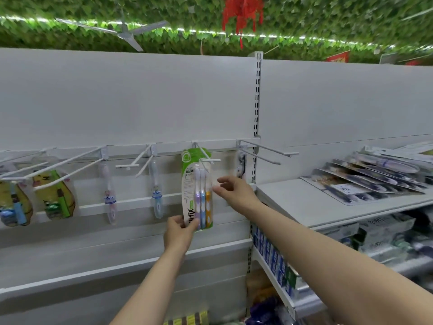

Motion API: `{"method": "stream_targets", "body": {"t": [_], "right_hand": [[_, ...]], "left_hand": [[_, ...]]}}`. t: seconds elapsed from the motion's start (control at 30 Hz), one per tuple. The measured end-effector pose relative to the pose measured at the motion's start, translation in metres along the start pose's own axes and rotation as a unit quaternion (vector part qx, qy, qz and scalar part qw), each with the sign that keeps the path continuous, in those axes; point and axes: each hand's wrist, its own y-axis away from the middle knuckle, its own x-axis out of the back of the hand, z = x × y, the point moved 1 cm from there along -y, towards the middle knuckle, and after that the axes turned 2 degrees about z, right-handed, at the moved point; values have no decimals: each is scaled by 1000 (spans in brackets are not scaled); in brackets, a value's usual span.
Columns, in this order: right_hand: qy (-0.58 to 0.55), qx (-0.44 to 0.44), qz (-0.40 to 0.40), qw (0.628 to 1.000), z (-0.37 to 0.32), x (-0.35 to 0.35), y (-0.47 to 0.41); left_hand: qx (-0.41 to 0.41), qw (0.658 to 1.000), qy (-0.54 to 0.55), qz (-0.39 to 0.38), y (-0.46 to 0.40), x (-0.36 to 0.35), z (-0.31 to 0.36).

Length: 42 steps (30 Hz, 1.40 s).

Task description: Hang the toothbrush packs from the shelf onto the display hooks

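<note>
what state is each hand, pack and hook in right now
left hand: pinching the bottom of the three-brush pack
right hand: open, beside the pack, holding nothing
three-brush pack: hanging on a hook
far-right hook: one dark toothbrush pack at its back
packs on the shelf: lying flat, overlapped

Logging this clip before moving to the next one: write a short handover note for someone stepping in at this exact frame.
Left hand: pinching the bottom edge of the green three-brush pack.
Right hand: open, fingers spread beside the pack's right edge, holding nothing.
Pack's top sits at its display hook; whether it is fully threaded cannot be told.
Done: several packs already hang on the hooks to the left, and one hangs at the far right.
Left: the stack of packs on the shelf to the right.
</note>
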Motion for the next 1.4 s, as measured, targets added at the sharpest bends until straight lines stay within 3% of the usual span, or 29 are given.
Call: {"method": "stream_targets", "body": {"t": [0.17,0.3,0.47,0.73,0.93,1.13,1.4], "right_hand": [[230,56,-21,971,6,60,29],[360,111,-26,926,6,138,59],[453,142,4,880,26,257,108],[530,132,51,836,72,449,215],[576,70,74,811,111,561,286],[567,-2,106,817,168,640,330],[523,-103,131,836,281,715,350]], "left_hand": [[27,995,-93,13,46,-2,24],[-58,979,-196,-11,94,-25,76],[-227,909,-346,-45,187,-94,144],[-383,833,-390,-91,321,-240,195],[-462,782,-398,-127,404,-353,208],[-512,753,-373,-176,450,-457,215],[-516,723,-361,-285,477,-608,190]]}}
